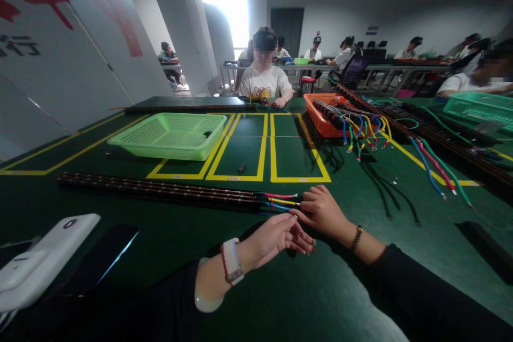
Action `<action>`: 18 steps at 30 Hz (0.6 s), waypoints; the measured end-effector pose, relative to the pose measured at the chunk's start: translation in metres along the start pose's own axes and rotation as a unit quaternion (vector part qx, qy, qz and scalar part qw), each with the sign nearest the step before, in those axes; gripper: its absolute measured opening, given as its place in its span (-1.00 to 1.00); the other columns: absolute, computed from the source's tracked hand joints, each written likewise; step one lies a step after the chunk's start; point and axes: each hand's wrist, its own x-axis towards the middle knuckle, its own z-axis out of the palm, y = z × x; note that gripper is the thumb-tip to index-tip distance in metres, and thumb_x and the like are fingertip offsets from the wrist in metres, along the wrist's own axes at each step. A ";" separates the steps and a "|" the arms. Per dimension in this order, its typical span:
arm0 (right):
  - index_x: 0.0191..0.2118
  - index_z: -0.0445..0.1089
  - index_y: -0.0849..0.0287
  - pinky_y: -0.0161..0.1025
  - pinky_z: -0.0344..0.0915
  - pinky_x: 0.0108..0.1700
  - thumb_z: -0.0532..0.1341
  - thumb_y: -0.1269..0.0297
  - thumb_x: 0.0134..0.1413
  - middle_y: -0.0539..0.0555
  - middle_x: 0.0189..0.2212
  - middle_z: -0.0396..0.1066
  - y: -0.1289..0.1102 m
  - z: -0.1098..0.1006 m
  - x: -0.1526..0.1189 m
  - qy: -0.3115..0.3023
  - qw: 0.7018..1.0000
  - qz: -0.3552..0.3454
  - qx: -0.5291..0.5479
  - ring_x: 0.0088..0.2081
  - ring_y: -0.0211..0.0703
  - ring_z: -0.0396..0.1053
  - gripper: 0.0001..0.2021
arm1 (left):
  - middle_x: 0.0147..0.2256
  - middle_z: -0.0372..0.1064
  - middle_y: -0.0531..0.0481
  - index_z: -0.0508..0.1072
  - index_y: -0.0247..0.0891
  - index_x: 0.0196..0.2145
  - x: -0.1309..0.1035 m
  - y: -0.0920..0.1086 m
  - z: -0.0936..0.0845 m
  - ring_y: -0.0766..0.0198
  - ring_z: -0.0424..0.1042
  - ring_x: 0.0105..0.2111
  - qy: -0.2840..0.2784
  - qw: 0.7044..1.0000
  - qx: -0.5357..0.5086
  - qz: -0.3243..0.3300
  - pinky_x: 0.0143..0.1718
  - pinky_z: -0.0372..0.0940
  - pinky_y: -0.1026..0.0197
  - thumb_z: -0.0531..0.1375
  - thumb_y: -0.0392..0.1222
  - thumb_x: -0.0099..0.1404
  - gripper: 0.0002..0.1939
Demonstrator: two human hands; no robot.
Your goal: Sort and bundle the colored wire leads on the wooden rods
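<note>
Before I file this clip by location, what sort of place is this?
Probably an electrical assembly workshop: yellow-taped rectangles divide the dark green workbench, bundles of metal-ended coloured cables hang over an orange plastic basket, and other people sit at worktables further back.

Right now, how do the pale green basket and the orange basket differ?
The pale green basket shows a small dark piece near its right end; the orange basket holds dark strips with coloured wires over its rim. The pale green basket looks wider from here than the orange basket. Both stand on the green table and have perforated sides.
</note>
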 end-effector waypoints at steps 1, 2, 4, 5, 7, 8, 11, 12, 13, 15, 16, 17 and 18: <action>-0.62 0.35 0.30 -0.37 -0.19 -0.20 0.06 0.02 0.12 0.04 -0.59 0.16 0.000 0.000 0.000 -0.003 1.000 0.005 0.001 -0.40 -0.48 -0.09 -0.53 | -0.30 0.44 -0.14 0.26 -0.35 -0.32 -0.001 0.000 0.000 0.30 0.49 -0.34 -0.002 1.000 0.007 0.000 -0.24 0.35 0.29 0.03 0.08 0.19 -0.63; -0.63 0.34 0.30 -0.38 -0.19 -0.21 0.06 0.01 0.11 0.04 -0.59 0.16 0.000 -0.001 0.000 -0.004 1.000 0.014 0.004 -0.40 -0.48 -0.09 -0.52 | -0.31 0.44 -0.14 0.27 -0.35 -0.33 -0.001 0.001 0.000 0.30 0.49 -0.34 -0.004 1.000 0.012 0.001 -0.25 0.35 0.30 0.02 0.08 0.19 -0.62; -0.61 0.33 0.30 -0.39 -0.16 -0.20 0.08 -0.02 0.09 0.03 -0.57 0.18 -0.001 -0.003 0.001 0.004 0.999 0.045 0.020 -0.40 -0.49 -0.05 -0.52 | -0.32 0.43 -0.13 0.27 -0.36 -0.34 -0.002 0.001 0.001 0.29 0.50 -0.34 -0.003 1.000 0.016 0.001 -0.26 0.35 0.31 0.00 0.07 0.19 -0.63; -0.58 0.34 0.29 -0.40 -0.13 -0.19 0.09 -0.04 0.08 0.02 -0.54 0.21 -0.001 -0.004 0.001 0.012 0.997 0.069 0.034 -0.38 -0.49 -0.01 -0.54 | -0.33 0.43 -0.12 0.26 -0.35 -0.35 -0.002 0.001 0.001 0.29 0.50 -0.35 -0.003 1.000 0.016 0.001 -0.27 0.35 0.31 0.00 0.07 0.20 -0.63; -0.45 0.37 0.26 -0.42 -0.06 -0.14 0.11 -0.08 0.04 0.02 -0.42 0.27 -0.001 -0.005 0.003 0.025 0.990 0.119 0.070 -0.30 -0.48 0.10 -0.57 | -0.35 0.43 -0.10 0.26 -0.35 -0.38 -0.002 0.002 0.002 0.30 0.49 -0.37 -0.001 1.000 0.017 -0.002 -0.28 0.34 0.31 -0.01 0.06 0.20 -0.64; -0.36 0.39 0.23 -0.42 -0.02 -0.11 0.12 -0.10 0.02 0.02 -0.35 0.30 -0.002 -0.005 0.004 0.026 0.986 0.140 0.090 -0.23 -0.46 0.15 -0.58 | -0.36 0.43 -0.10 0.25 -0.35 -0.38 -0.001 0.002 0.002 0.30 0.49 -0.37 0.000 1.000 0.016 -0.003 -0.28 0.34 0.31 0.00 0.06 0.20 -0.64; -0.08 0.34 0.12 -0.39 0.06 -0.01 0.10 -0.12 0.02 0.02 -0.15 0.30 -0.003 -0.001 0.007 -0.001 0.975 0.171 0.143 -0.10 -0.42 0.20 -0.54 | -0.36 0.44 -0.11 0.25 -0.35 -0.38 -0.001 0.001 0.003 0.31 0.49 -0.38 0.001 1.000 0.013 -0.006 -0.27 0.33 0.31 0.04 0.08 0.18 -0.63; -0.03 0.32 0.09 -0.37 0.07 0.00 0.10 -0.12 0.02 0.02 -0.12 0.30 -0.004 0.001 0.008 -0.013 0.972 0.175 0.156 -0.08 -0.42 0.21 -0.51 | -0.35 0.44 -0.12 0.25 -0.35 -0.37 0.000 0.001 0.002 0.31 0.49 -0.38 0.001 1.000 0.012 -0.006 -0.27 0.33 0.30 0.04 0.09 0.17 -0.62; 0.01 0.29 0.06 -0.36 0.08 0.01 0.10 -0.13 0.02 0.02 -0.11 0.30 -0.005 0.003 0.009 -0.027 0.970 0.176 0.165 -0.08 -0.41 0.22 -0.49 | -0.35 0.44 -0.12 0.25 -0.35 -0.37 0.000 0.000 0.002 0.31 0.49 -0.38 0.001 1.000 0.013 -0.005 -0.27 0.33 0.30 0.05 0.10 0.17 -0.62; 0.07 0.26 0.04 -0.34 0.09 0.00 0.11 -0.14 -0.01 0.03 -0.13 0.31 -0.007 0.006 0.011 -0.053 0.969 0.170 0.174 -0.10 -0.40 0.24 -0.45 | -0.34 0.44 -0.13 0.26 -0.35 -0.38 0.000 0.000 0.003 0.31 0.48 -0.37 0.002 1.000 0.017 -0.007 -0.26 0.33 0.29 0.05 0.10 0.16 -0.61; 0.08 0.25 0.03 -0.35 0.09 -0.02 0.12 -0.14 -0.02 0.04 -0.16 0.33 -0.008 0.007 0.011 -0.065 0.968 0.168 0.176 -0.12 -0.40 0.24 -0.43 | -0.34 0.44 -0.14 0.26 -0.36 -0.39 -0.001 0.001 0.003 0.31 0.48 -0.37 0.003 1.000 0.019 -0.007 -0.26 0.33 0.28 0.05 0.09 0.16 -0.62; 0.09 0.25 0.03 -0.35 0.09 -0.04 0.13 -0.14 -0.03 0.04 -0.19 0.34 -0.009 0.007 0.012 -0.078 0.966 0.170 0.178 -0.15 -0.41 0.25 -0.41 | -0.34 0.44 -0.14 0.27 -0.36 -0.39 -0.001 0.001 0.004 0.31 0.48 -0.37 0.002 1.000 0.022 -0.008 -0.25 0.33 0.28 0.05 0.08 0.17 -0.63; 0.09 0.26 0.02 -0.37 0.09 -0.07 0.14 -0.14 -0.04 0.04 -0.22 0.35 -0.009 0.007 0.013 -0.091 0.964 0.174 0.181 -0.19 -0.43 0.25 -0.42 | -0.33 0.45 -0.14 0.27 -0.35 -0.39 -0.002 0.002 0.004 0.31 0.48 -0.36 0.000 1.000 0.026 -0.010 -0.24 0.33 0.28 0.04 0.07 0.17 -0.64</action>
